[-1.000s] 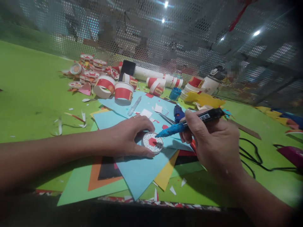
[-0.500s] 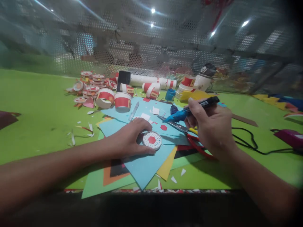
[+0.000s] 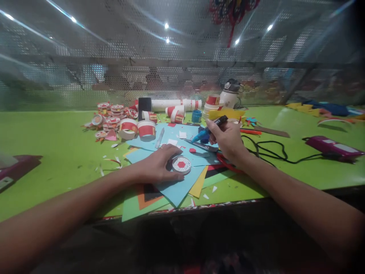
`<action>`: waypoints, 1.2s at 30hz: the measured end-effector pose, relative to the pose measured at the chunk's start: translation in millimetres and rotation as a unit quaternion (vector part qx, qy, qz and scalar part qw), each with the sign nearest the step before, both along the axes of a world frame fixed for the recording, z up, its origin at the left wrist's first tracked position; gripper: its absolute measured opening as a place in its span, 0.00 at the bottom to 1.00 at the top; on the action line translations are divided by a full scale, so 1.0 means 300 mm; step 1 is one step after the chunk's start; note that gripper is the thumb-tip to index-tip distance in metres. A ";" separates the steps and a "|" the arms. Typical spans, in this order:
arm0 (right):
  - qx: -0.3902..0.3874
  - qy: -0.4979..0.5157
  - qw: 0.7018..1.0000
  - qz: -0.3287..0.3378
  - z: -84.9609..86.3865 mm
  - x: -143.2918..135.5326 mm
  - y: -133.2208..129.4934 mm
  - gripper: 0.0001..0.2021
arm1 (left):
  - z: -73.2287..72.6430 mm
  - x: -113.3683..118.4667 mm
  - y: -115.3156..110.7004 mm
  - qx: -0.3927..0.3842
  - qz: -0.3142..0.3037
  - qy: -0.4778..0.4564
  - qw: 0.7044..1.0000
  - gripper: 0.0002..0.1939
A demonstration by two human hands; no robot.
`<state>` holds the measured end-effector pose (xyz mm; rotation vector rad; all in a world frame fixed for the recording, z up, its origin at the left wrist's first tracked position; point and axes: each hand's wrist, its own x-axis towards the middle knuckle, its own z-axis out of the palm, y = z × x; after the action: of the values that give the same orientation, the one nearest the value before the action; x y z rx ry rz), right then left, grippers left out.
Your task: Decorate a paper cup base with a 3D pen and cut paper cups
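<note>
My left hand (image 3: 164,163) curls its thumb and fingers around a small round white paper piece (image 3: 181,171), which has a rim, blue dots and a red hexagon in the middle. It is held over light blue paper sheets (image 3: 173,190). My right hand (image 3: 229,139) grips a blue marker (image 3: 203,135) with a black end, its tip pointing left and down, apart from the round piece. Below the marker lies a pair of scissors (image 3: 203,146) with red handles, partly hidden by my right hand. A loose red hexagon (image 3: 192,150) rests on the blue paper.
Red and white paper cups (image 3: 146,130) stand behind the sheets, beside stacked decorated discs (image 3: 111,123). A blue jar (image 3: 196,116) and a white bottle (image 3: 229,98) are farther back. At right lies a purple device (image 3: 332,147) with a black cord (image 3: 273,156). Paper scraps litter the green table.
The view has shifted, showing more of the table's front edge and right side. Both hands keep their hold on the round piece and the marker, with little movement between them.
</note>
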<state>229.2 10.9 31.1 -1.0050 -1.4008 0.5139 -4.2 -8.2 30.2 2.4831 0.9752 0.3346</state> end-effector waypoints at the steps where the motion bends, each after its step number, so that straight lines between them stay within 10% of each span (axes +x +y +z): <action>1: 0.001 0.000 1.000 0.001 0.000 0.001 0.001 0.22 | 0.002 -0.002 -0.001 0.001 -0.004 0.003 1.000 0.37; 21: 0.036 0.013 0.999 0.026 0.010 0.027 0.006 0.20 | -0.059 0.006 -0.003 0.252 -0.001 -0.090 0.964 0.22; 36: 0.026 0.101 0.993 0.061 0.022 0.019 0.009 0.14 | -0.073 -0.004 0.017 0.195 0.007 -0.063 0.979 0.22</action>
<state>234.9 13.5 37.8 -0.8055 -1.2912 0.6482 -5.3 -2.9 8.3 2.7590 0.9474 0.7426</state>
